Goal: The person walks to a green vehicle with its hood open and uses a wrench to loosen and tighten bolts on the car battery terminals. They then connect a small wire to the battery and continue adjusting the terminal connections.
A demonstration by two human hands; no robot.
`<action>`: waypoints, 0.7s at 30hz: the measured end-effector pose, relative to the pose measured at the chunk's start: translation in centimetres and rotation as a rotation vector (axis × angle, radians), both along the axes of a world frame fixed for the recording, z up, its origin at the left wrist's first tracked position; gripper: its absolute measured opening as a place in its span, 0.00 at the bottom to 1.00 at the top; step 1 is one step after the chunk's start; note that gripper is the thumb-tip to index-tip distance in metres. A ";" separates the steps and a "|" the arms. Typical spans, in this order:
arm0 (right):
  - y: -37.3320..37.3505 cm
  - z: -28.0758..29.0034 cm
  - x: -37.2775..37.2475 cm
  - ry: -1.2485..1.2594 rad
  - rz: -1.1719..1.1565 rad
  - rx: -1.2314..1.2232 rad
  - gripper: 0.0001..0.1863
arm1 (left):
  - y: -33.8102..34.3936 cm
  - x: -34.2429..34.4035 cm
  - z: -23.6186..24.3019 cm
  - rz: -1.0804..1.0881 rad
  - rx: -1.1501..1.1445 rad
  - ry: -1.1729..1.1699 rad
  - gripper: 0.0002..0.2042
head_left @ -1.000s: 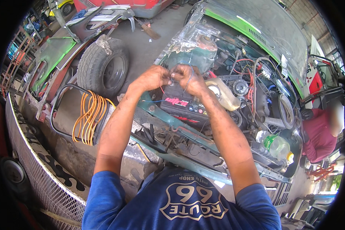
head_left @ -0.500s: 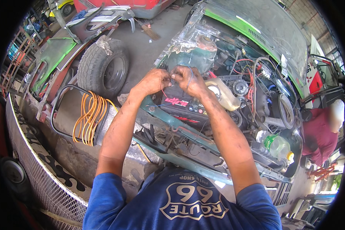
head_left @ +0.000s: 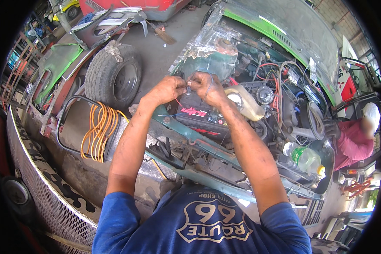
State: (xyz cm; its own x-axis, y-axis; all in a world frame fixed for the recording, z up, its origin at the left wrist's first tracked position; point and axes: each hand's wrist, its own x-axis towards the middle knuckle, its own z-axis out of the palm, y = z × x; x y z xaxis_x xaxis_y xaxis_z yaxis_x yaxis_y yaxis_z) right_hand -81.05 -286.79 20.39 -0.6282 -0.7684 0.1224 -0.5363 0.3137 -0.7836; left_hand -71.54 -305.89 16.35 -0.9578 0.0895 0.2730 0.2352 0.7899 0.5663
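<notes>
Wire handling is under way; the fingers hide whether any part is finished. The left hand and right hand are nearly closed, fingertips pinched; a thin red insulated wire runs from the left, over a black box-shaped battery just below them.

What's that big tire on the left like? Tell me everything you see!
The tire is dark grey and dusty-looking, like rubber, with chunky tread. A dark round wheel, metal-looking, sits in its middle. It stands on edge, wheel side facing right, to the left of the person's left hand. A crumpled pale rag hangs over its top. Whether anything props it up is hard to tell.
</notes>
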 end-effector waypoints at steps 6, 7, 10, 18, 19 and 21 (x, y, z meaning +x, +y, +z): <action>-0.1 0.2 0.0 0.084 0.011 0.058 0.09 | 0.1 0.5 0.9 0.086 0.213 -0.185 0.14; -0.1 0.2 -0.1 0.085 0.023 0.044 0.09 | 0.3 0.5 1.0 0.092 0.194 -0.180 0.13; -0.2 -0.1 -0.2 0.127 0.039 0.048 0.09 | 0.5 0.5 0.8 0.083 0.137 -0.099 0.12; -0.5 -1.0 0.0 0.345 0.073 0.038 0.07 | 0.1 0.5 -0.5 0.013 0.079 0.052 0.11; -0.4 -1.1 0.1 0.334 0.065 0.028 0.07 | 0.2 0.5 -0.5 0.019 0.068 0.049 0.11; -0.3 -1.3 0.1 0.296 0.046 0.008 0.06 | 0.4 0.6 -0.2 0.028 0.121 0.023 0.10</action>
